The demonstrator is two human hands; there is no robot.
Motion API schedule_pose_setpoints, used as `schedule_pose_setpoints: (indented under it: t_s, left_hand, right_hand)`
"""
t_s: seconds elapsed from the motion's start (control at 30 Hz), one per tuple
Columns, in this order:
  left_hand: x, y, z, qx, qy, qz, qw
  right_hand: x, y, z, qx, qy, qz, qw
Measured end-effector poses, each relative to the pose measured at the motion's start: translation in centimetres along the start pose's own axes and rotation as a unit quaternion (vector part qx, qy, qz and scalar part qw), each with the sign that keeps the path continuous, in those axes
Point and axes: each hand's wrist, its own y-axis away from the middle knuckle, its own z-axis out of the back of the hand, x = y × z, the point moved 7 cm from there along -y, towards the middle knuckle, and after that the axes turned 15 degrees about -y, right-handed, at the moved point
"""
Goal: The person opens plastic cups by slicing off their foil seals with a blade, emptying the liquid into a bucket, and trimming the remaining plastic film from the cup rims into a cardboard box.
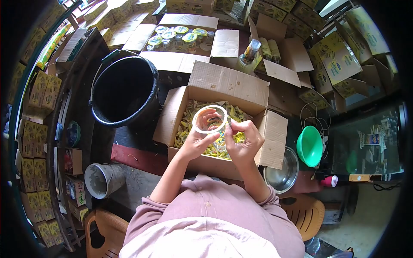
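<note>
- Left hand [195, 144] held the clear cup [211, 120] over the open carton [230, 84];
- right hand [244, 139] was narrowed, thumb and finger at the cup's three-o'clock rim;
- black bucket [124, 88] stood at the carton's ten o'clock, green bowl [309, 146] at three o'clock.

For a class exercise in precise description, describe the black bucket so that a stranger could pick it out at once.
Find the big open carton in the middle, filled with yellow-green pieces. Just left of it is the wide, round black bucket, open at the top. Its neighbor, the grey bucket, is clearly smaller and lower in the picture.
</note>
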Motion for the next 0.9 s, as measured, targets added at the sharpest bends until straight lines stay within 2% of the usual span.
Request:
schedule_pose_setpoints:
  t_s: [0.33, 0.5, 0.7, 0.8, 0.9]
  left_hand:
    - [-0.1, -0.1, 0.2, -0.007, -0.018, -0.014, 1.000]
    - [0.2, 0.1, 0.1, 0.017, -0.021, -0.012, 1.000]
    - [0.7, 0.0, 0.1, 0.020, 0.019, 0.025, 0.999]
    - [0.8, -0.2, 0.0, 0.045, 0.055, 0.016, 0.997]
    - [0.9, 0.0, -0.2, 0.043, 0.153, 0.050, 0.986]
  right_hand:
    - [-0.1, -0.4, -0.7, 0.011, 0.062, 0.041, 0.997]
    - [-1.6, -1.0, -0.4, 0.016, -0.001, -0.027, 1.000]
    - [-2.0, -0.8, 0.6, -0.019, -0.025, -0.060, 0.998]
    - [-1.8, -0.5, 0.8, -0.018, -0.037, -0.069, 0.997]
    - [-1.5, -0.5, 0.7, -0.007, -0.037, -0.078, 0.996]
